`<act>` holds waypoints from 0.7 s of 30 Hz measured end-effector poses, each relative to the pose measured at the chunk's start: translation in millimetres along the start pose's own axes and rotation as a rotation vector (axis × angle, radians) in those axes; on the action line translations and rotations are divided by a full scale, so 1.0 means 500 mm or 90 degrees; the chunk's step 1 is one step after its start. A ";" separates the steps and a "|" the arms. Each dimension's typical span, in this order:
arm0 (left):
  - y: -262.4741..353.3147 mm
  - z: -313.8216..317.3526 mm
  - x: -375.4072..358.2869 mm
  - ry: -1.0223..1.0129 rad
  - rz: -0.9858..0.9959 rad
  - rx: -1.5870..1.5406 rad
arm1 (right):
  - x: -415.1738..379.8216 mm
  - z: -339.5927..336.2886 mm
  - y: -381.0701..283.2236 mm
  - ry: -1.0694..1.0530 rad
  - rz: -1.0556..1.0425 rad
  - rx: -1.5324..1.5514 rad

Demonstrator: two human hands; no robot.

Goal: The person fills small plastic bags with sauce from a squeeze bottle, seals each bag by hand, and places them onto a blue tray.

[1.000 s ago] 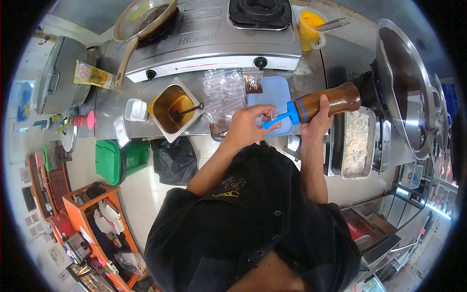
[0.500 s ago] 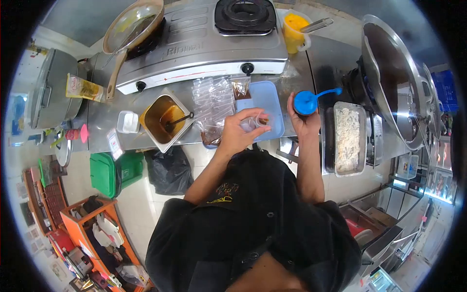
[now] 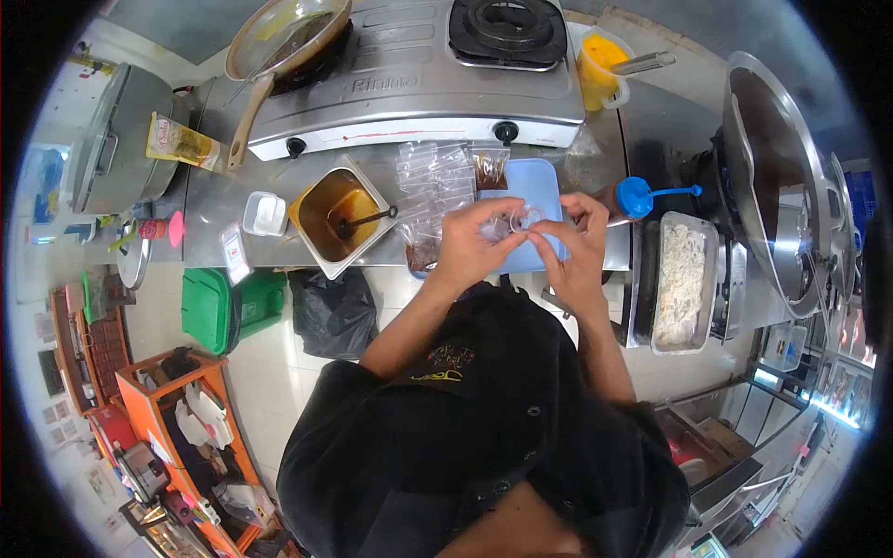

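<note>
My left hand (image 3: 473, 244) pinches a small clear plastic bag (image 3: 522, 219) with a rounded open mouth, above a blue tray (image 3: 535, 177). From the other side, the fingertips of my right hand (image 3: 579, 249) are closed on the bag's edge. What the bag holds is hard to make out. Just beyond my right hand, a jar with a blue lid (image 3: 635, 198) and a thin blue handle stands on the counter. Flat clear bags (image 3: 433, 186) overlap beside the tray, and a bag with brown contents (image 3: 490, 169) lies at its back edge.
A gas stove (image 3: 409, 102) bears a frying pan (image 3: 288, 42) at its left. To the left are a metal container (image 3: 337, 223) with brown sauce and a white tub (image 3: 265, 214). On the right stand a floury metal tray (image 3: 684, 284), a large pot (image 3: 772, 177) and a yellow-filled jug (image 3: 603, 70).
My right hand has let go of the blue-lidded jar, now on the counter, and come left to the clear bag. My left hand still holds the bag. The whole view has shifted slightly.
</note>
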State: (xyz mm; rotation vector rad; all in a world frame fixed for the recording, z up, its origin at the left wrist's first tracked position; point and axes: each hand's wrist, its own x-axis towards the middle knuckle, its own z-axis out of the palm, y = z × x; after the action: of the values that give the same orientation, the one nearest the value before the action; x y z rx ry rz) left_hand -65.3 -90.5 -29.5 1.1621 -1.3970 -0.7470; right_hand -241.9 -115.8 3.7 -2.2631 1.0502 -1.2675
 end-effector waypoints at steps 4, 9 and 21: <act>0.025 -0.031 0.012 0.011 -0.119 -0.139 | -0.005 0.021 0.043 0.034 0.037 0.121; 0.022 -0.035 -0.002 0.045 -0.214 -0.230 | -0.009 0.042 0.011 0.043 0.220 0.379; 0.032 -0.016 -0.013 0.027 -0.240 -0.134 | 0.002 0.074 0.006 -0.037 0.320 0.490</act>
State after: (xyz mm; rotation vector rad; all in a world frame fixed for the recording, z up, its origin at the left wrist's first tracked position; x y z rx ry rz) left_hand -61.8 -78.1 -15.6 1.2791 -1.0461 -1.0999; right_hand -211.8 -120.7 -17.6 -1.3478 0.8318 -1.1128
